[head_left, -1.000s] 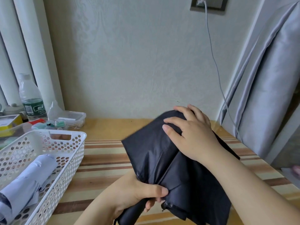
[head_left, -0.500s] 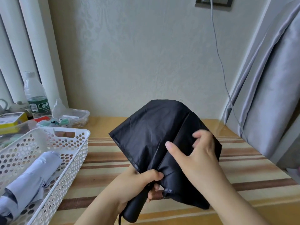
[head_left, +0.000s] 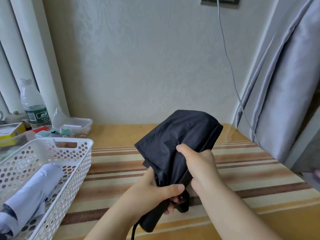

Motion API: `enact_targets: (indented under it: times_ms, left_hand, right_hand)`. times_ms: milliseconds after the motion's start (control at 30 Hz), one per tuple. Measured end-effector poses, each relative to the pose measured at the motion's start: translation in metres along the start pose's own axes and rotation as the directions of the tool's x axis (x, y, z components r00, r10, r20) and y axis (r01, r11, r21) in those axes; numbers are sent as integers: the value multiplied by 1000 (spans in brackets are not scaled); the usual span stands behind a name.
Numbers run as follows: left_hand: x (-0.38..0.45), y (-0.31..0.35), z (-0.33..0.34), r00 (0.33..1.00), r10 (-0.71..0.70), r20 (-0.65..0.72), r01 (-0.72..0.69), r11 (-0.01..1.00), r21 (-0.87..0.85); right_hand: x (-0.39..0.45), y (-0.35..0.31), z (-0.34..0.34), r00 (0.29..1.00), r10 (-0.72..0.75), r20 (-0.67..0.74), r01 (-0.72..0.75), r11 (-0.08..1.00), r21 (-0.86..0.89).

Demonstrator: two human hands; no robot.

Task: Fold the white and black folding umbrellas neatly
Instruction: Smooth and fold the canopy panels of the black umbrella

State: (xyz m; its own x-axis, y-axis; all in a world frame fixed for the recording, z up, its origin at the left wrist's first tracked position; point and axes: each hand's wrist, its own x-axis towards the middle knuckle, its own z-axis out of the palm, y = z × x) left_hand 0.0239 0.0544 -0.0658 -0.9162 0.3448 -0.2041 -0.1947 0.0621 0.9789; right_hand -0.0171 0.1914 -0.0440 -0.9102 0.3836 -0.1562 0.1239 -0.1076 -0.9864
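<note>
Left hand (head_left: 155, 193): grips the black umbrella (head_left: 178, 141) at its handle end, thumb over gathered cloth.
Right hand (head_left: 199, 167): wrapped round the canopy, above the table (head_left: 121, 158).
White umbrella (head_left: 31, 193): folded, in the basket (head_left: 81, 163).

folded umbrella (head_left: 29, 193) in basket (head_left: 76, 172), bottle (head_left: 32, 104) probably behind

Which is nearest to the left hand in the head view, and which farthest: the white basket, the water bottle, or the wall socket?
From the left hand, which grips the black umbrella near its handle:
1. White basket, on the table to its left, holding the white umbrella.
2. Water bottle, farther left, at the table's back edge.
3. Wall socket, high on the wall, top right.
</note>
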Motion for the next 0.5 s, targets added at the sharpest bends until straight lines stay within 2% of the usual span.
enact_targets:
  times_ms: [67,100,167,233,267,333,400,500]
  left_hand:
    - [-2,3,-4,985,51,-163,-18,980,200]
    - [-5,6,-2,967,135,-215,-54,938,342]
    - [-12,6,9,920,345,-186,-182,796,578]
    - [-12,1,25,903,416,-107,-216,654,725]
    - [-11,-3,30,899,428,-94,-211,610,764]
    - [-6,-10,32,871,473,-134,-204,595,777]
    - [-3,-14,26,846,501,-182,-225,645,730]
    - [0,-16,21,845,494,-204,-264,717,645]
  right_hand:
    - [6,-6,0,997,-38,-69,39,999,9]
    - [9,-9,0,994,-61,-95,61,998,3]
    - [13,-11,1,987,-103,-121,101,995,-19]
    - [11,-11,2,986,-117,-116,115,993,-20]
    - [10,-10,3,986,-120,-114,119,993,-19]
    - [6,-10,5,986,-126,-107,126,992,-6]
    - [3,-9,8,987,-124,-104,125,992,7]
    - [-1,-6,13,989,-116,-90,117,993,2]
